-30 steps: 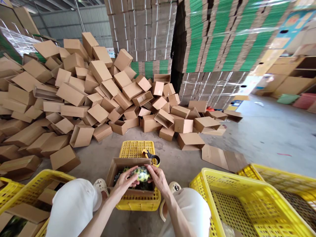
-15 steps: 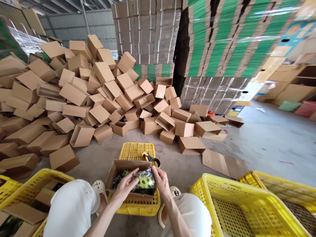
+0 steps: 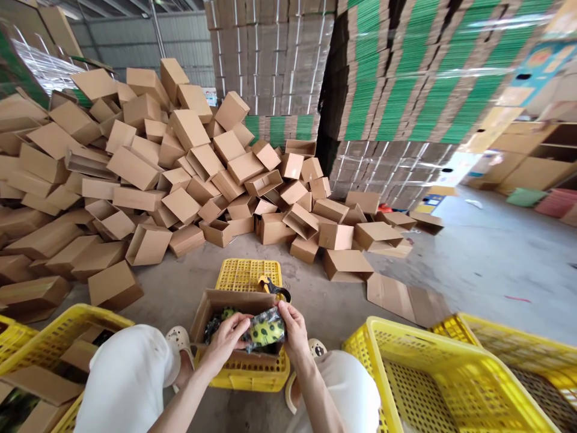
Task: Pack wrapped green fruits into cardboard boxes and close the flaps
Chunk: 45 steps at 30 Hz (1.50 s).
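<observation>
A yellow-green, black-spotted item in a clear plastic bag (image 3: 267, 331) is held level between both hands, above an open cardboard box (image 3: 208, 308). My left hand (image 3: 228, 338) pinches its left end with thumb and fingers. At the upper right corner, my right hand (image 3: 292, 323) grips the bag. More dark and green wrapped items lie inside the box, partly hidden by my hands. Underneath, the box rests on an upturned yellow crate (image 3: 247, 380). A tape dispenser (image 3: 274, 288), black and yellow, lies on the crate just behind the box.
A big heap of small cardboard boxes (image 3: 180, 204) covers the floor ahead. Yellow crates stand at my right (image 3: 433, 343) and left (image 3: 90, 316); the left one holds cardboard boxes. Tall stacks of flattened cartons (image 3: 396, 78) rise behind. A flat cardboard piece (image 3: 406, 300) lies on the floor.
The bagged item has turned to show more of its spotted face. My left fingers have drawn back to its left end, while the right hand keeps its hold.
</observation>
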Each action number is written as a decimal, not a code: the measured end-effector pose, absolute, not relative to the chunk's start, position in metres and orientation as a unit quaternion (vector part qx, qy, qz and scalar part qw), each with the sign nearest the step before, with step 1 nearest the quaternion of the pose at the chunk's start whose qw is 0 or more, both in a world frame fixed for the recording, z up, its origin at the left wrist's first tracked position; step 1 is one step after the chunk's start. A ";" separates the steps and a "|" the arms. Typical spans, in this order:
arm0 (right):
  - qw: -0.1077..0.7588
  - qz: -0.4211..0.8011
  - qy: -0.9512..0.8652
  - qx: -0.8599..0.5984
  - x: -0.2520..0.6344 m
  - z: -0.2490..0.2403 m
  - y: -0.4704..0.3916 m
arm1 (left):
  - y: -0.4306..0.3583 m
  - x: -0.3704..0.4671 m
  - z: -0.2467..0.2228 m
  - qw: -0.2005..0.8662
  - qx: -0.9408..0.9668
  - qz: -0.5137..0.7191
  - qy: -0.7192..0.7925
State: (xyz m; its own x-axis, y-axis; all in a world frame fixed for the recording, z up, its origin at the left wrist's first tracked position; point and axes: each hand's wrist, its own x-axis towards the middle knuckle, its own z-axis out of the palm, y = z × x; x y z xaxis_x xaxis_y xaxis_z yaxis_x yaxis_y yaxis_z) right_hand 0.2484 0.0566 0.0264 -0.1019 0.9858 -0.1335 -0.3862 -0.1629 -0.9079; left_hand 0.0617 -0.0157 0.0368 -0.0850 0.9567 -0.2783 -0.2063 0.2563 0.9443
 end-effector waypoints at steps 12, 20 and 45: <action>0.465 0.646 -0.461 -0.392 0.257 0.028 0.061 | -0.013 0.049 0.047 0.454 0.406 0.578 0.543; 0.460 0.648 -0.471 -0.383 0.257 0.026 0.061 | -0.016 0.050 0.041 0.503 0.366 0.576 0.530; 0.482 0.567 -0.529 -0.408 0.259 0.022 0.061 | 0.003 0.015 0.019 0.500 0.377 0.498 0.600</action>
State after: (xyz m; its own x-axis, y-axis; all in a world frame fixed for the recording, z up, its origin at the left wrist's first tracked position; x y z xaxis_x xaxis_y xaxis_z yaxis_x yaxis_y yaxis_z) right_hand 0.2593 0.0612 0.0221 -0.2023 0.9782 0.0460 -0.1146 0.0230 -0.9931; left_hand 0.0153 0.0034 0.0190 -0.2164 0.9503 -0.2237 -0.0456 0.2191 0.9746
